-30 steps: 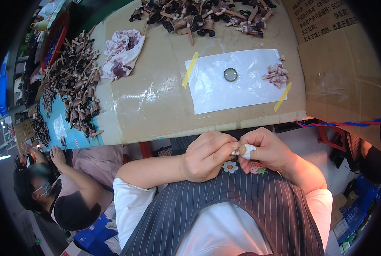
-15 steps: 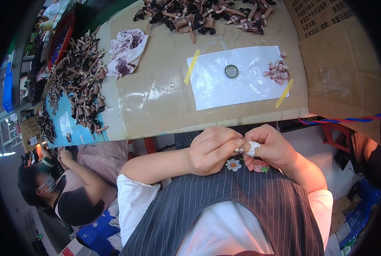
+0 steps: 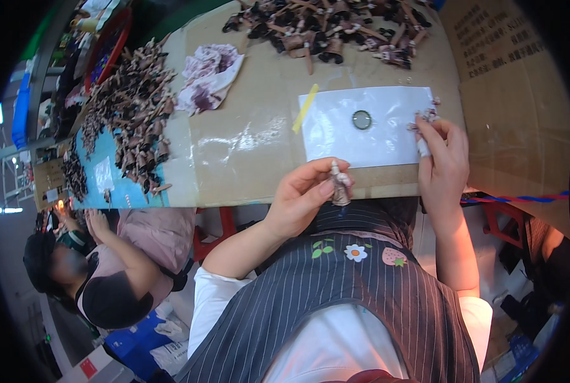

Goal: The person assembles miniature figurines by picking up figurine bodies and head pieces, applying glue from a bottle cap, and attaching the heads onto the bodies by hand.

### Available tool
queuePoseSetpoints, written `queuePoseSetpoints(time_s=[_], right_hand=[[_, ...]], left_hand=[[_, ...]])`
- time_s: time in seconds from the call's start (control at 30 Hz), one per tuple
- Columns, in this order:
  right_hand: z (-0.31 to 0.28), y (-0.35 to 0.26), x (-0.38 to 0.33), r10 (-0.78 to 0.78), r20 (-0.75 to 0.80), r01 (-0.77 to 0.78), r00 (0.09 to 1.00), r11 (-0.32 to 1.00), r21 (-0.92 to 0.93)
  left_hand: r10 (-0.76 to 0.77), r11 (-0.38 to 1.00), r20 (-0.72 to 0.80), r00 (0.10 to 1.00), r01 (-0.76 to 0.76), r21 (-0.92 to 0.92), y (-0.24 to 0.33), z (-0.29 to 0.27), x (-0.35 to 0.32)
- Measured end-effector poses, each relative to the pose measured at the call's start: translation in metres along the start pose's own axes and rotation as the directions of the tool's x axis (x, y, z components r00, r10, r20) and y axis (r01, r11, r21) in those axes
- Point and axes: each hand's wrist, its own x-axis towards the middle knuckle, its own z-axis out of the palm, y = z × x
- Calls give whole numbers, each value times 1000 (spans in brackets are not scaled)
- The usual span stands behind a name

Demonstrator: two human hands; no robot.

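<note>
A small doll-like figurine [image 3: 340,189] with a brownish body and a pale tip is pinched upright between the thumb and fingers of my left hand [image 3: 303,199], just off the table's near edge. My right hand [image 3: 445,159] reaches over the right end of a white sheet [image 3: 336,143]. Its thumb, wrapped in white, and its index finger are apart, with the fingertips at a little pile of small pink-and-white pieces [image 3: 429,113]. Part of that pile is hidden behind the fingers. A round bottle cap [image 3: 361,119] lies on the sheet.
Many similar figurines [image 3: 333,32] are heaped at the table's far side, with another heap [image 3: 135,121] at left. A crumpled stained cloth [image 3: 209,76] lies between them. Yellow tape [image 3: 306,108] holds the sheet. A cardboard wall [image 3: 514,108] stands at right. A co-worker [image 3: 116,274] sits at left.
My hands, together in front of my chest before, have separated. The right has moved forward to the pile of small pieces; the left stays near the table edge, the figurine now plainly visible in it.
</note>
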Motion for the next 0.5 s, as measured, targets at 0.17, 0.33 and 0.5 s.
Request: queuePoseSetpoints(time_s=[0.17, 0.33, 0.5], right_hand=[[12, 5, 11, -34, 105, 55, 994, 976, -210], [15, -1, 11, -151, 20, 152, 988, 961, -233], [1, -4, -3, -44, 127, 33, 991, 995, 92]], left_hand=[[22, 999, 43, 999, -20, -49, 5, -11, 2], [38, 998, 13, 999, -37, -58, 21, -21, -2], [370, 279, -267, 890, 168, 946, 94, -62, -21]])
